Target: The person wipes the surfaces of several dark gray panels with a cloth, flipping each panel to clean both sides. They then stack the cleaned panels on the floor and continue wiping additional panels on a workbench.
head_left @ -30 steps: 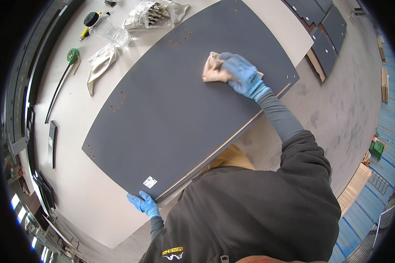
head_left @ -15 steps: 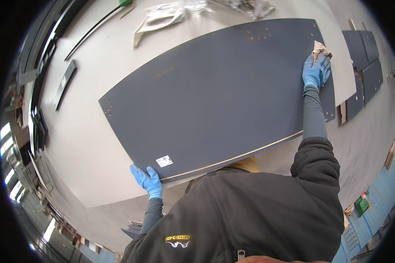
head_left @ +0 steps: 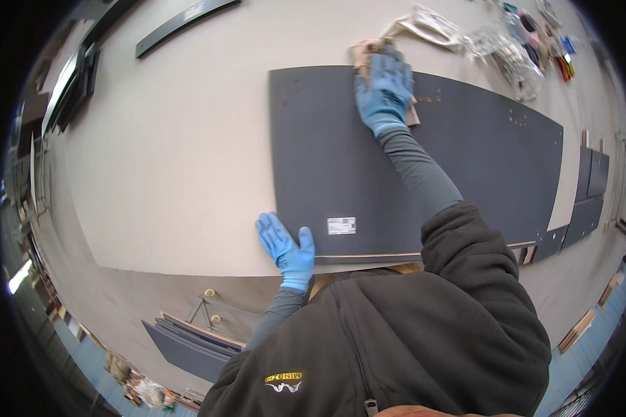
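Note:
A dark grey panel (head_left: 494, 181) with a straight near edge and a curved far edge lies flat on the pale table (head_left: 174, 174). My blue-gloved right hand (head_left: 384, 90) presses a beige cloth (head_left: 362, 57) against the panel by its far edge, left of the middle. Part of the cloth sticks out past that edge, and the palm hides the rest. At the panel's near left corner rests my gloved left hand (head_left: 285, 250), open, thumb apart from the fingers. A white label (head_left: 341, 226) is stuck on the panel near this hand. Small holes in groups dot the panel's surface.
Beyond the panel lie a white bag (head_left: 428, 28), crumpled clear plastic (head_left: 515, 66) and small coloured items. A dark strip (head_left: 184, 26) lies at the far left. More dark panels (head_left: 584, 201) stand at the right, and a stack of panels (head_left: 188, 347) sits below the table's near edge.
My right hand has moved with the cloth from the panel's right end leftward to its far edge. The view has turned, and my left hand stays at the near left corner.

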The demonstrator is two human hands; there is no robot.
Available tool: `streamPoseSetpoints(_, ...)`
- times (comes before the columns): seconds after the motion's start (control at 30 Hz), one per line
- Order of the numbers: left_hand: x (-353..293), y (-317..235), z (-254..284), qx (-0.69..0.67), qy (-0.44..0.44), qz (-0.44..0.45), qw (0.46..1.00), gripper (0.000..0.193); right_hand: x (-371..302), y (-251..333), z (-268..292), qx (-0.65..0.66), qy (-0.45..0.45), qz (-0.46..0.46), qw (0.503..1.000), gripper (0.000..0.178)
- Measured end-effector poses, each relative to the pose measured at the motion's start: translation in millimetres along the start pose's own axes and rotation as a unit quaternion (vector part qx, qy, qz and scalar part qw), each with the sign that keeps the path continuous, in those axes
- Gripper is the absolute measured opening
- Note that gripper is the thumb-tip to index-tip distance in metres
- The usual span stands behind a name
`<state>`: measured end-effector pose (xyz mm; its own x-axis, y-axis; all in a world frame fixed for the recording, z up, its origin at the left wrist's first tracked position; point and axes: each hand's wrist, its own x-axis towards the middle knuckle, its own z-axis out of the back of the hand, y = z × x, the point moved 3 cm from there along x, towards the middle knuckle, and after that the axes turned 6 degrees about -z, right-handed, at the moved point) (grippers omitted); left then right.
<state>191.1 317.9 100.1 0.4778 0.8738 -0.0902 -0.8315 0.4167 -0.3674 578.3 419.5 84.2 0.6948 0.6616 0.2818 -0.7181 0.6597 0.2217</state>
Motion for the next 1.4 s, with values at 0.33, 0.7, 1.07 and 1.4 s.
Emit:
streamPoseSetpoints(0.33, 1, 6, 14, -0.101, -0.011, 0.01, 0.995, 0.089, -96, 245, -1, 0.329, 0.264, 0.161, 0.892, 0.036)
streamPoseSetpoints(0.7, -221, 251, 82, 0.067, -0.059, 0.303, 0.949, 0.074, -286, 370, 199, 0.618, 0.725, -0.02, 0.303, 0.055)
streamPoseSetpoints(1.07, -176, 152, 26, -0.078, -0.061, 0.421, 0.902, 0.073, -106, 42, 168, 0.762, 0.256, -0.04, 0.593, 0.038)
streamPoseSetpoints(1.4, -71, 48, -11, 0.069, -0.041, 0.181, 0.98, 0.073, -77, -549, 231, 0.18, -0.171, -0.53, 0.811, 0.054)
